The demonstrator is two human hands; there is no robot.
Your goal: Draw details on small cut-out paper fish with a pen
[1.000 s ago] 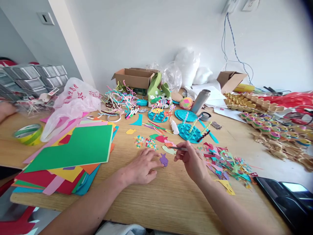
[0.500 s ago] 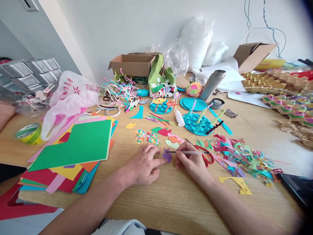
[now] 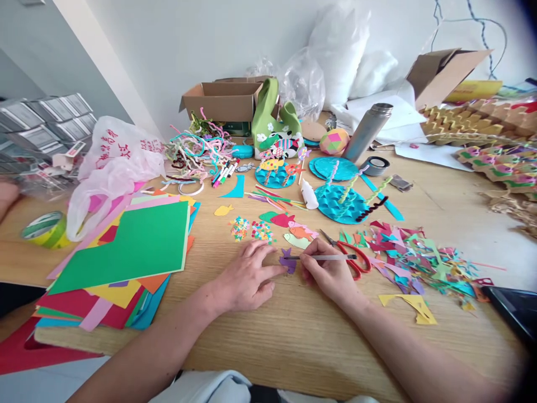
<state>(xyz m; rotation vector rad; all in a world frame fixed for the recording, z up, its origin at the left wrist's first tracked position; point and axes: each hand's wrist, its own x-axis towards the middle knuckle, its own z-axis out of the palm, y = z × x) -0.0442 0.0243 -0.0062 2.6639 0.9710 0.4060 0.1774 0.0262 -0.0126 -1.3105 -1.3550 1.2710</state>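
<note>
A small purple paper fish (image 3: 288,261) lies on the wooden table between my hands. The index finger of my left hand (image 3: 249,275) is stretched out to its lower edge, and the other fingers are spread or loosely bent. My right hand (image 3: 329,267) grips a thin pen (image 3: 323,257) with a clear barrel, its tip over the purple fish. Beyond the fish lie a pale green paper fish (image 3: 296,241), an orange one (image 3: 302,232) and a red one (image 3: 282,220). Red-handled scissors (image 3: 356,262) rest just behind my right hand. Two heaps of paper dots (image 3: 262,230) sit past my left fingers.
Coloured paper sheets (image 3: 138,240) are stacked at left beside yellow-green tape (image 3: 44,228). Paper scraps (image 3: 413,257) spread at right, near a dark device (image 3: 512,313). Blue scalloped discs (image 3: 342,201), a steel flask (image 3: 369,133) and a green bag (image 3: 268,126) stand further back.
The view has shifted slightly. My right hand has moved a little with the pen, and more of the purple fish shows. My left finger stays at the fish.
</note>
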